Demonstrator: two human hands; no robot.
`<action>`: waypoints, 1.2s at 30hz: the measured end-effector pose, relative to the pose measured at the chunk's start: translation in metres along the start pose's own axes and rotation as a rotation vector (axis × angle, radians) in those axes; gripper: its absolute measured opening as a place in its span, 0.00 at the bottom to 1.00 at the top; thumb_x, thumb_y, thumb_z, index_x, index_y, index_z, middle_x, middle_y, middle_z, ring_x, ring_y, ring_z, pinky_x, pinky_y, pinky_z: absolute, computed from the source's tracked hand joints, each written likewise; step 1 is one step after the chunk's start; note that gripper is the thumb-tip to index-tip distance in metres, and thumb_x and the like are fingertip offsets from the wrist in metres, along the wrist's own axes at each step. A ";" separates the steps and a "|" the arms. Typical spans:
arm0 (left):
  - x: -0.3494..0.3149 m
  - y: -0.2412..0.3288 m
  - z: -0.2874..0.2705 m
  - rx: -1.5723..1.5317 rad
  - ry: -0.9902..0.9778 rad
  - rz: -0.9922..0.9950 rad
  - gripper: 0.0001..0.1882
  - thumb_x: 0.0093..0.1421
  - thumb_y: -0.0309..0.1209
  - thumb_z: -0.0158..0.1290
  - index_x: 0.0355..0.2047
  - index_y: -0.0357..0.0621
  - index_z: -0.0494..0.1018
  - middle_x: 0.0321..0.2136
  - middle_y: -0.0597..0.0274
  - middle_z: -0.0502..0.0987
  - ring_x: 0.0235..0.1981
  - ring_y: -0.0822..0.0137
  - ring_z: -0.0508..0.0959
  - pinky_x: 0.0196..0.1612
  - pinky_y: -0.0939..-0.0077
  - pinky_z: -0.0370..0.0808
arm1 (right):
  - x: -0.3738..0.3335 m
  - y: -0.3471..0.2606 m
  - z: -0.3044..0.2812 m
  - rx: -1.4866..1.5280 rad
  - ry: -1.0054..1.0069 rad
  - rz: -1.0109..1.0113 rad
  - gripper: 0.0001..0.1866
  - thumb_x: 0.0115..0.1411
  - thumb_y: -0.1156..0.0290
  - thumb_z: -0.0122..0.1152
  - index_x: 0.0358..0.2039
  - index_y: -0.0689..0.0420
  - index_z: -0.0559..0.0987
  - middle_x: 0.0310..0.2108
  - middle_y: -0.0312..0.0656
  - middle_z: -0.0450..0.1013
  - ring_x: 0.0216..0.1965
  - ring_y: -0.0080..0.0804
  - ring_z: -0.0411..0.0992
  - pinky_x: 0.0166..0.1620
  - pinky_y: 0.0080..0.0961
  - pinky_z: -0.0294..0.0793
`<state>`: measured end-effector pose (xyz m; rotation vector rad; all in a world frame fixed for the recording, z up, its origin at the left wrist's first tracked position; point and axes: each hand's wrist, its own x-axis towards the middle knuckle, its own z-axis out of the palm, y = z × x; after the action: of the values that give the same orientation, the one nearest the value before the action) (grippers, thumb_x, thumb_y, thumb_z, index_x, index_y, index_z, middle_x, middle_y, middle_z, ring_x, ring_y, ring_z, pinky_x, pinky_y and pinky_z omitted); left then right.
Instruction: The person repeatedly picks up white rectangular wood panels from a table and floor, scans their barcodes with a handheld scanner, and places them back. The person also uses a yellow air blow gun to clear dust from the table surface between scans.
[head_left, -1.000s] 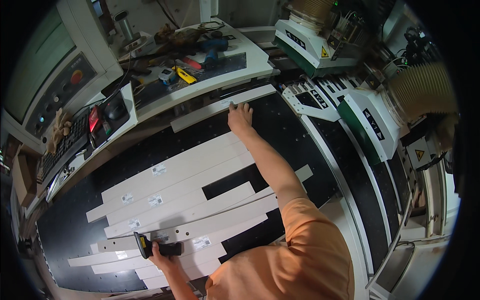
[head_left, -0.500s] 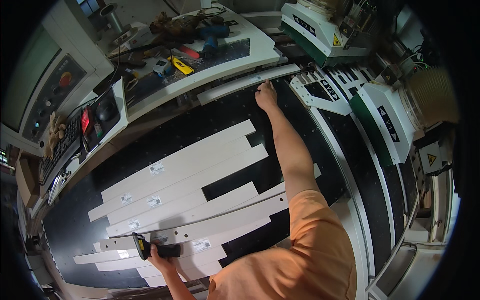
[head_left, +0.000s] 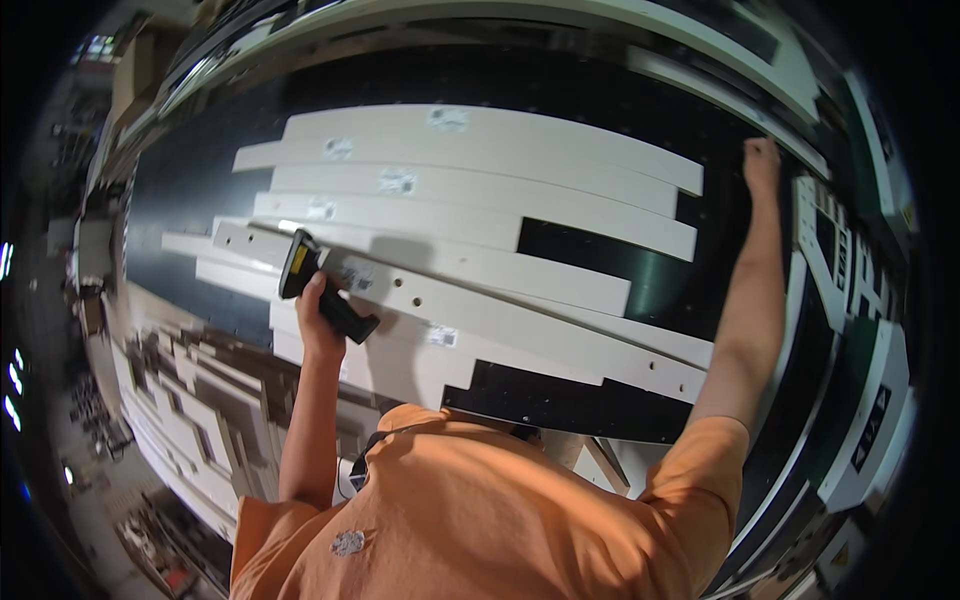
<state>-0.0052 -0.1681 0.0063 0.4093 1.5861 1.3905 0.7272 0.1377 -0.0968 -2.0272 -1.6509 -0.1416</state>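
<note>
A black handheld scanner [head_left: 318, 290] with a yellow label is gripped in my left hand [head_left: 320, 315], above the white boards near the table's left part. Beneath it lies a long white board [head_left: 500, 325] with drilled holes and a label, slanting across other boards. My right hand [head_left: 762, 162] is stretched far to the right, its fingers curled in at the near edge of a separate narrow white board [head_left: 700, 85]. Whether they hold anything is hidden. Several labelled white boards [head_left: 470, 150] lie side by side on the black table [head_left: 200, 205].
Stacked boards [head_left: 200, 400] stand at the lower left beyond the table edge. To the right are a pale rail [head_left: 795, 340] and a white and green machine head [head_left: 865, 420]. A cardboard box [head_left: 135, 75] is at the upper left.
The view has swung down and left; the tool shelf and control panel are gone from it, and the stacked boards show. The scanner stays in my left hand; my right hand remains by the far board.
</note>
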 end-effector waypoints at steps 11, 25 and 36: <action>-0.088 0.026 -0.061 -0.096 0.099 0.150 0.26 0.54 0.43 0.60 0.48 0.42 0.70 0.30 0.60 0.76 0.32 0.69 0.76 0.36 0.74 0.74 | 0.011 -0.037 -0.047 0.165 -0.486 0.172 0.22 0.70 0.62 0.53 0.62 0.55 0.75 0.63 0.48 0.70 0.66 0.46 0.66 0.68 0.41 0.62; -0.368 -0.020 -0.297 -0.536 0.586 0.591 0.13 0.60 0.30 0.58 0.42 0.35 0.75 0.30 0.59 0.79 0.36 0.70 0.78 0.45 0.74 0.73 | -0.418 -0.600 -0.283 0.336 -1.395 -1.358 0.48 0.46 0.58 0.80 0.64 0.64 0.67 0.56 0.54 0.73 0.52 0.50 0.75 0.58 0.39 0.73; -0.719 -0.180 -0.467 -0.573 1.459 0.679 0.12 0.62 0.33 0.56 0.43 0.39 0.75 0.30 0.63 0.78 0.36 0.73 0.76 0.45 0.75 0.72 | -0.829 -0.653 -0.359 0.396 -1.266 -2.129 0.33 0.44 0.71 0.79 0.51 0.62 0.73 0.32 0.47 0.70 0.32 0.49 0.72 0.38 0.40 0.73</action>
<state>0.0276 -1.0381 0.1043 -0.6778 2.0026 2.9299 -0.0093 -0.6754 0.0971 0.9417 -3.2001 0.7793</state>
